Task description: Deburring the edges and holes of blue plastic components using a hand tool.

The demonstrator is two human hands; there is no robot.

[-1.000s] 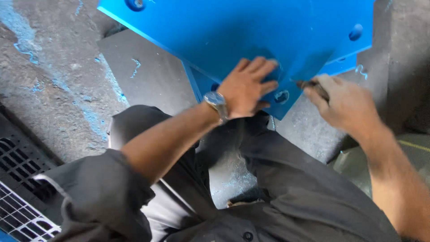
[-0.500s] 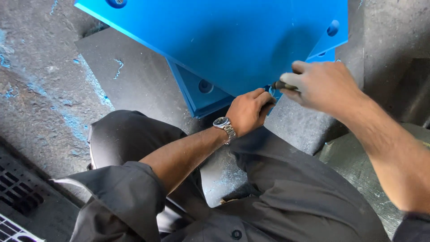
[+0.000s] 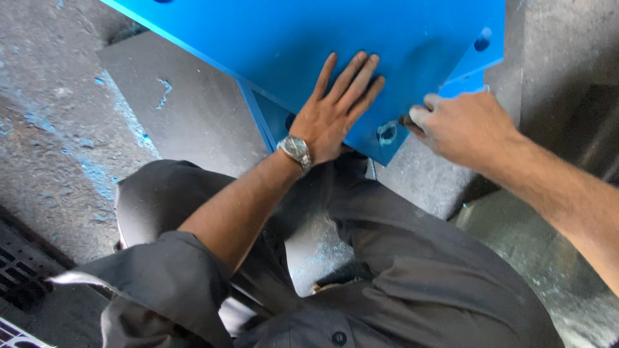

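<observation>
**Me:** Blue plate [image 3: 271, 38], entry one. It is a large flat painted panel lying across the top of the view, over a second blue piece [image 3: 267, 119] whose edge shows beneath it. Both rest on a grey slab [image 3: 187, 109] on the concrete floor [image 3: 51, 96]; a floor grate [image 3: 16, 270] sits at the lower left corner of the view.

**Colleague:** Where are your hands?

**Me:** Left to right: my left hand [image 3: 332, 113], wristwatch [image 3: 295, 149] on the wrist, lies flat on the plate close to its near corner, fingers spread and straight, gripping nothing, only pressing. Just right of it is a round hole [image 3: 387, 133] in that corner. My right hand [image 3: 461, 125] sits at the hole's right, fingers curled shut around a small dark object [image 3: 407, 120] that peeks out at the fingertips; I cannot tell what it is.

**Colleague:** Any other holes?

**Me:** One more [image 3: 482, 40] near the plate's right corner.

**Colleague:** How will the plate handle?

**Me:** Judging by its thickness at the edge, rigid and heavy; it should not flex. The painted face looks smooth, so a flat palm may slide. I would take it by the edges near the corners, not the face, and keep fingers out from between the two blue pieces.
</observation>
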